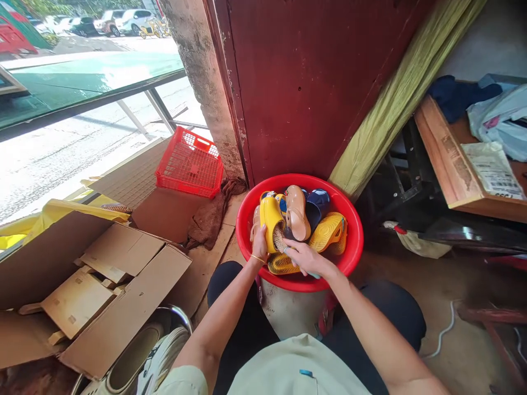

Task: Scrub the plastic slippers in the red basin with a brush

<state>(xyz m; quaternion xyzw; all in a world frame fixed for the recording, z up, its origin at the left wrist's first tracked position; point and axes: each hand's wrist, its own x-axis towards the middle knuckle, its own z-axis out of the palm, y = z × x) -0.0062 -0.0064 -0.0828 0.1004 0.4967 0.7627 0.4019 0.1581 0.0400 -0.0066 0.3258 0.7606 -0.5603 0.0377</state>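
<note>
A red basin filled with shoes stands in front of me. My left hand grips a yellow clog by its side, at the left of the basin. The fingers of my right hand reach to the opening of the same clog; something greenish shows under that hand, too hidden to name. Just beyond lies a beige clog, with a dark blue clog to its right. Another yellow clog rests sole up at the basin's right side.
Left of the basin are a red plastic crate, a brown cloth and an open cardboard box holding wooden pieces. A dark red door rises behind. At the right stands a wooden tray with bags.
</note>
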